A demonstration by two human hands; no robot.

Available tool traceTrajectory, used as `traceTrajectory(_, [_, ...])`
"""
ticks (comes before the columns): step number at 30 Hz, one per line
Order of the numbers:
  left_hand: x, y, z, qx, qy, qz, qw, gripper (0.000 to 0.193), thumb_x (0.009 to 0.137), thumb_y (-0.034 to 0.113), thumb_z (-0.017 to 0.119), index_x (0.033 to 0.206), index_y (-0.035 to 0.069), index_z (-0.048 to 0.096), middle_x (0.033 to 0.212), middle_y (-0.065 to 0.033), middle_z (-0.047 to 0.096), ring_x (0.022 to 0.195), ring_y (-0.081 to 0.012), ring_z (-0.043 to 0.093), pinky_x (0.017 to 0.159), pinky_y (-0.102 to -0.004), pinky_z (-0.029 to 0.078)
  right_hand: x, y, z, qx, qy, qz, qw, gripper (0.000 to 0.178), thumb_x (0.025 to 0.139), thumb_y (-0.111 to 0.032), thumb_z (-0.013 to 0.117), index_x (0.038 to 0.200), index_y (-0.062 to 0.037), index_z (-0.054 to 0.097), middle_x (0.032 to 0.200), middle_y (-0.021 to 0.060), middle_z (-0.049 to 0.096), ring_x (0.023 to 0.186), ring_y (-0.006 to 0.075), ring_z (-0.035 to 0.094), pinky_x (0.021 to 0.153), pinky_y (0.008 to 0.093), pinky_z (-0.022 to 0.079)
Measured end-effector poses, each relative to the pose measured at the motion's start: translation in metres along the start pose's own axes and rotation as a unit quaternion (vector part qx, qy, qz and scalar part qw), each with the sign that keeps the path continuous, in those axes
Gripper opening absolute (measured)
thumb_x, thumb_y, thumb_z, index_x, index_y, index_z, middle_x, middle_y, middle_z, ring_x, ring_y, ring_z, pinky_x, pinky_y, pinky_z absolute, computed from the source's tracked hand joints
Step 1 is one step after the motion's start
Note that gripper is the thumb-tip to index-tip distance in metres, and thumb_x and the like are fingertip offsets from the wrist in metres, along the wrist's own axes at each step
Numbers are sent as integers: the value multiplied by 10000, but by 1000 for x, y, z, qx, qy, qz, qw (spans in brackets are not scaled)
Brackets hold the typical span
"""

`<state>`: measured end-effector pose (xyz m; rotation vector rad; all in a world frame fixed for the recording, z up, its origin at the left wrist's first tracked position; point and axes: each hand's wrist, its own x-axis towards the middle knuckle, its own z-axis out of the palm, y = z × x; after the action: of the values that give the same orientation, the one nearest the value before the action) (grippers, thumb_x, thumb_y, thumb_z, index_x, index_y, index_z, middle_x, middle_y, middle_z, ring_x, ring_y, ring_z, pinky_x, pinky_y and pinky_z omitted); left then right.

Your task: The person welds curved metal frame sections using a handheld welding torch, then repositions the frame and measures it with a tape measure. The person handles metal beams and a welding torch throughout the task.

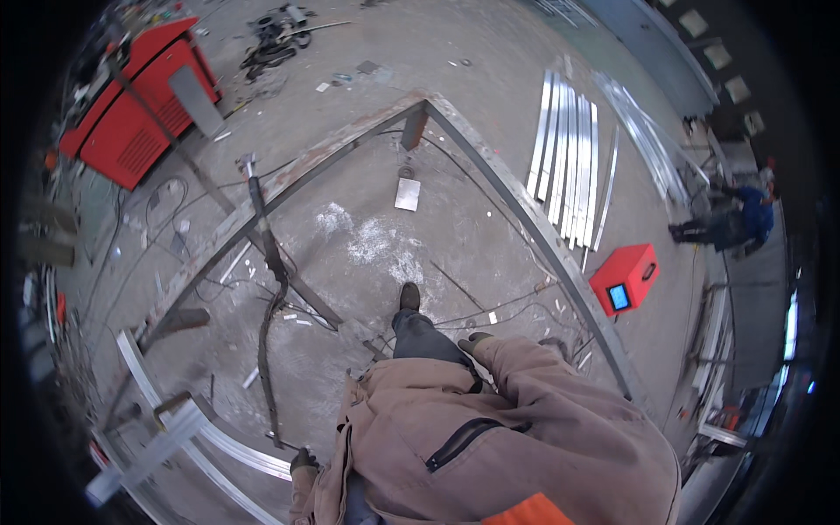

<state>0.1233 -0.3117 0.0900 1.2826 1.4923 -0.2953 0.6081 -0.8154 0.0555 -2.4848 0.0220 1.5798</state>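
My left hand, in a dark glove, is low beside my brown jacket. Its fingers look closed, and a short thin dark piece runs from it toward the lower end of a dark wrapped cable. What the hand holds is too small to name. The cable drapes over the left bar of a metal frame, with a torch-like metal head at its upper end. My right hand, also gloved, hangs by my thigh, fingers partly apart and nothing visible in it.
Silvery metal strips lie right of the frame, near a red box with a lit screen. A large red machine stands far left. Metal channels lie lower left. Thin cables and scraps litter the floor. Another person is far right.
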Motion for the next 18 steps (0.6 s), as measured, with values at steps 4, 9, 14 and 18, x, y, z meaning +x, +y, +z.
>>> traceTrajectory(4, [19, 107, 41, -7, -12, 44, 999, 430, 1060, 441, 932, 1302, 93, 861, 992, -74, 817, 761, -209, 680, 665, -397, 498, 33, -1, -36, -43, -46, -72, 995, 846, 1100, -662, 658, 1645, -20, 740, 1765, 285, 649, 1565, 473, 686, 1320, 522, 544])
traceTrajectory(9, [43, 226, 150, 50, -99, 104, 988, 448, 1059, 406, 944, 1324, 54, 864, 997, -74, 846, 750, -201, 701, 659, -403, 540, 104, 55, -83, 87, 85, -36, 992, 826, 1079, -664, 686, 1607, -36, 775, 1605, 280, 777, 1517, 458, 727, 1313, 489, 542])
traceTrajectory(14, [57, 314, 210, 187, -139, 192, 953, 472, 1057, 413, 936, 1324, 29, 875, 1019, -84, 859, 792, -204, 718, 701, -411, 574, 109, 44, -182, 267, 133, -24, 954, 876, 1046, -713, 729, 1622, -54, 771, 1583, 266, 797, 1504, 428, 744, 1296, 472, 553])
traceTrajectory(18, [76, 379, 265, 279, -177, 187, 925, 509, 1047, 455, 922, 1339, 41, 870, 1089, -117, 860, 887, -239, 738, 779, -420, 586, 112, 93, -187, 309, 137, 29, 941, 888, 1043, -738, 741, 1633, -74, 768, 1607, 247, 790, 1524, 425, 732, 1308, 477, 544])
